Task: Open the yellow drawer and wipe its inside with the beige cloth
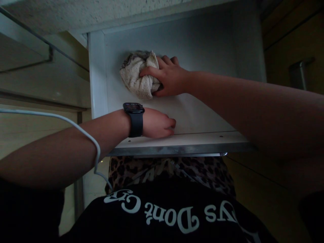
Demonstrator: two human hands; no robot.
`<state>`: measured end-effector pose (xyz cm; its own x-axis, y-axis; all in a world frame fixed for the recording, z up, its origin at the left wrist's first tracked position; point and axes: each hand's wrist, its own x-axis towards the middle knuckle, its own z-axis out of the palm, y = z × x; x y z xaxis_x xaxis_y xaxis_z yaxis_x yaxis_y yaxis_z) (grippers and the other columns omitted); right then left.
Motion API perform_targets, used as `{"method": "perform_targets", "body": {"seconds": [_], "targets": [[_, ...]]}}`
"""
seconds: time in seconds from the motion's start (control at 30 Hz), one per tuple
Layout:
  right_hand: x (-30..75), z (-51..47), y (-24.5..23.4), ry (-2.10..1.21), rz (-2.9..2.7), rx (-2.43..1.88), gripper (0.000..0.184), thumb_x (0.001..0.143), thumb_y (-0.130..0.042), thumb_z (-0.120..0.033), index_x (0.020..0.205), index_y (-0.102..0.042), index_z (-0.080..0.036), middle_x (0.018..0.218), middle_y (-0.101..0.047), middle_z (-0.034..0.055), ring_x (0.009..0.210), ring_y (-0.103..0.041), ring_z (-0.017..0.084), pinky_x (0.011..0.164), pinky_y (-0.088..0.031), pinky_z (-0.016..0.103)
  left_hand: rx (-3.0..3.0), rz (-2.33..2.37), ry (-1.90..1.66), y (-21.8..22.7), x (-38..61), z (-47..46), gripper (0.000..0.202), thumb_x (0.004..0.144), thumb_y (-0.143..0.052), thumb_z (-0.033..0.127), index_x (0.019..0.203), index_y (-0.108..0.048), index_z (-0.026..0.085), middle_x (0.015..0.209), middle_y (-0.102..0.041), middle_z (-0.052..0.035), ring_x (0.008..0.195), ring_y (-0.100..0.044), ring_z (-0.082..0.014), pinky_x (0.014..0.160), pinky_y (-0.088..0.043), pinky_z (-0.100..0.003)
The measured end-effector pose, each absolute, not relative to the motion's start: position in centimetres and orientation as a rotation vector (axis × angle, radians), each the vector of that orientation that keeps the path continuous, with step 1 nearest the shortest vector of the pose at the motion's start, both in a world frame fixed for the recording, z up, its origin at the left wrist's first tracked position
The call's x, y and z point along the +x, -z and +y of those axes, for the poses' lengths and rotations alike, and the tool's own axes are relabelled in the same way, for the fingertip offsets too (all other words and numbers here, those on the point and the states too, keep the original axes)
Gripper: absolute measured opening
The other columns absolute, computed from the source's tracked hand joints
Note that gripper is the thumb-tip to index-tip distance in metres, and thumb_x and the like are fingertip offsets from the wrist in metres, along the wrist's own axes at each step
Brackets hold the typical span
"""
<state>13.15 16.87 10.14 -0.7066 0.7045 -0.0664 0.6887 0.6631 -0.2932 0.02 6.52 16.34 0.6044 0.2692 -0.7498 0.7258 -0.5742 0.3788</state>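
Observation:
A crumpled beige cloth (138, 74) with a darker patterned patch lies bunched up inside a pulled-out white drawer (202, 111), toward its left side. My right hand (172, 76) grips the cloth from the right, thumb on top and some fingers tucked behind its folds. Closer to the drawer's front, my left hand (158, 123) hovers over or rests on the drawer floor, its fingers curled in; I see nothing in it. A black watch (136, 118) sits on my left wrist.
Above the drawer's back runs a speckled countertop edge (76, 15). The drawer's front panel (182, 148) stands close to my body. A white cable (68, 119) crosses my left forearm. Off to the right is a cabinet handle (301, 72). The light is dim.

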Motion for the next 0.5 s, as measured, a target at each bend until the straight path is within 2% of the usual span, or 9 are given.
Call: {"method": "perform_targets", "body": {"seconds": [0.27, 0.43, 0.5], "targets": [[13.4, 16.8, -10.2, -0.434, -2.803, -1.104, 0.081, 0.08, -0.062, -0.056, 0.155, -0.033, -0.049, 0.16, -0.019, 0.0081, 0.146, -0.028, 0.04, 0.112, -0.025, 0.069, 2.122, 0.795, 0.889, -16.72, 0.24, 6.77, 0.057, 0.094, -0.029, 0.05, 0.135, -0.062, 0.03, 0.124, -0.073, -0.0095, 0.112, -0.067, -0.0229, 0.101, -0.051, -0.037], [13.32, 16.66, -10.34, -0.455, -2.805, -1.111, 0.082, 0.08, -0.064, -0.056, 0.156, -0.032, -0.048, 0.162, -0.015, 0.0098, 0.147, -0.025, 0.04, 0.114, -0.024, 0.069, 2.104, 0.815, 0.88, -16.68, 0.21, 6.84, 0.056, 0.094, -0.031, 0.051, 0.135, -0.063, 0.03, 0.123, -0.073, -0.008, 0.108, -0.066, -0.0195, 0.1, -0.05, -0.033], [13.31, 16.68, -10.34, -0.453, -2.799, -1.104, 0.082, 0.08, -0.064, -0.055, 0.156, -0.033, -0.047, 0.16, -0.018, 0.0097, 0.146, -0.026, 0.04, 0.114, -0.024, 0.068, 2.096, 0.818, 0.891, -16.77, 0.29, 6.85, 0.055, 0.095, -0.032, 0.052, 0.135, -0.063, 0.03, 0.123, -0.073, -0.0073, 0.109, -0.066, -0.0184, 0.1, -0.049, -0.031]]}}
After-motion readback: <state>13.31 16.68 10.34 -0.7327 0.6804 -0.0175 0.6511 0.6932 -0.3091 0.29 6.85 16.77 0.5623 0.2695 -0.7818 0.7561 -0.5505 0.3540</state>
